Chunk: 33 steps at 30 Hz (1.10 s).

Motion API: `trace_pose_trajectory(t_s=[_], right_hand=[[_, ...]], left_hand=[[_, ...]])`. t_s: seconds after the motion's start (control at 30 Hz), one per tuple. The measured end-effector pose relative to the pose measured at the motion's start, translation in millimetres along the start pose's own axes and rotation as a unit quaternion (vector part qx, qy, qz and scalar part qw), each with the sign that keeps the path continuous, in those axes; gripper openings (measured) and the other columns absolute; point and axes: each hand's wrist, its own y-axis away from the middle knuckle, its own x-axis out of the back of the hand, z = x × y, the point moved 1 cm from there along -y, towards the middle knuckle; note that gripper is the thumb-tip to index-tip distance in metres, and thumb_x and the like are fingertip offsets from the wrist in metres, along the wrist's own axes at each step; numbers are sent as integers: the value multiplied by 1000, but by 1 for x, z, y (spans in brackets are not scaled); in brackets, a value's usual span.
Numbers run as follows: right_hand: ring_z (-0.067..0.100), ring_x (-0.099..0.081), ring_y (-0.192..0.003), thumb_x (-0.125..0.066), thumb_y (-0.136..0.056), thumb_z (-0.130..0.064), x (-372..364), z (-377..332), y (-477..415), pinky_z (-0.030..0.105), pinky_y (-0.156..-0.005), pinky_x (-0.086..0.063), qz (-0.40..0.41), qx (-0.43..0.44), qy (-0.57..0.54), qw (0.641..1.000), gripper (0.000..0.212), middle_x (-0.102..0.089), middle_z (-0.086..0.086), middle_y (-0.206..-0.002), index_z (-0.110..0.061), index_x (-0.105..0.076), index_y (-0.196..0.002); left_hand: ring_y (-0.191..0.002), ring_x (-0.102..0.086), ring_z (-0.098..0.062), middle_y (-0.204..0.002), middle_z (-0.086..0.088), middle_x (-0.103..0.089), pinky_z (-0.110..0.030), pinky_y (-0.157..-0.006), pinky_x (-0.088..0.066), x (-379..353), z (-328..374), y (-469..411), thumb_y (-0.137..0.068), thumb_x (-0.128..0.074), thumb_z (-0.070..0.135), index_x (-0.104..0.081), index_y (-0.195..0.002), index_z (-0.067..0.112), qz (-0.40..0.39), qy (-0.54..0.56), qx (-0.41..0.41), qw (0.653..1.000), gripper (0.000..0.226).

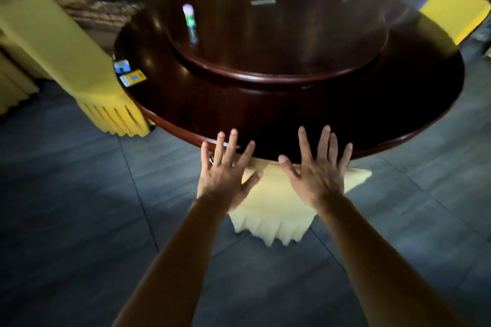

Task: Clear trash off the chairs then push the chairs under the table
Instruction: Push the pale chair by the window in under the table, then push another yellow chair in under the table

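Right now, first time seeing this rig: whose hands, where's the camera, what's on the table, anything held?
There is no machine here. A person wears one wide-angle camera on the head, looking forward and down, so the bare arms coming in from the bottom are that person's own.

The left hand and right hand are spread with straight fingers over the top of a pale yellow cloth-covered chair, whose front sits under the edge of the round dark wooden table. Neither hand holds anything. The blur hides whether they touch the cover.

On the table is a raised round wooden turntable with a small bottle with a pink cap standing on it. Near the left rim lie a small blue-and-white card and a flat yellow-and-white box. Another yellow-covered chair stands at the table's left.
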Motion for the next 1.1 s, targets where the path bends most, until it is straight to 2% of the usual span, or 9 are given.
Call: trace_pose_trajectory(t_s=[0.1,0.27,0.37,0.43,0.57,0.67,0.8,0.87,1.1], right_hand=[[40,-2,-155,-9,-92,-79,25,-40,-3,64,-121,7,13,28,-11,999,84,5,26,-166,-33,4,-161],[43,-7,-154,-12,-90,-79,94,-125,-22,65,-120,3,53,64,-22,996,86,1,30,-166,-32,-4,-161],[45,-18,-152,-21,-91,-78,143,-185,-38,67,-120,-6,104,88,-42,990,85,-10,31,-164,-31,-16,-161],[44,-18,-152,-23,-90,-78,178,-229,-49,67,-120,-6,128,96,-61,985,84,-10,31,-164,-32,-18,-161],[43,-13,-154,-20,-91,-78,242,-322,-62,65,-121,-2,176,115,-79,975,83,-6,29,-165,-33,-10,-161],[43,-14,-153,-20,-92,-77,280,-394,-64,65,-121,-3,209,128,-102,964,83,-7,29,-165,-32,-14,-161],[43,-10,-154,-2,-90,-79,314,-486,-60,64,-121,1,235,171,-108,951,85,-1,28,-166,-34,-7,-161],[42,-8,-155,5,-88,-80,326,-529,-59,63,-121,1,247,184,-114,945,87,1,26,-167,-35,-5,-161],[40,2,-155,-3,-89,-82,325,-648,-76,62,-120,7,249,238,-114,932,84,12,23,-167,-39,6,-160]], left_hand=[[-155,-22,-40,-169,-14,-21,-71,-118,-19,35,-31,4,-97,-28,70,-33,-158,32,12,-28,-12,999,73],[-157,-10,-38,-171,-12,-13,-67,-119,-3,123,-98,-5,-92,-29,76,-27,-160,35,64,1,53,997,79],[-158,-3,-35,-173,-8,-5,-67,-121,0,184,-153,-9,-91,-27,79,-24,-160,38,99,-6,71,993,81],[-158,1,-36,-173,-8,0,-69,-120,0,226,-195,-10,-91,-24,80,-20,-161,39,122,-15,91,988,81],[-158,3,-37,-173,-9,4,-71,-119,-2,308,-280,3,-91,-20,80,-15,-162,38,176,-50,133,974,83],[-158,-1,-38,-173,-11,1,-72,-118,-6,357,-344,20,-92,-23,80,-17,-162,35,207,-95,141,964,83],[-158,-2,-39,-172,-12,-1,-73,-118,-10,405,-426,43,-94,-19,79,-18,-163,33,236,-138,165,948,82],[-158,-1,-38,-172,-11,0,-72,-119,-9,424,-462,55,-93,-17,79,-16,-163,34,252,-149,183,939,83],[-158,6,-36,-172,-9,6,-70,-121,-3,442,-561,85,-91,-4,82,-7,-163,35,261,-161,246,919,86]])
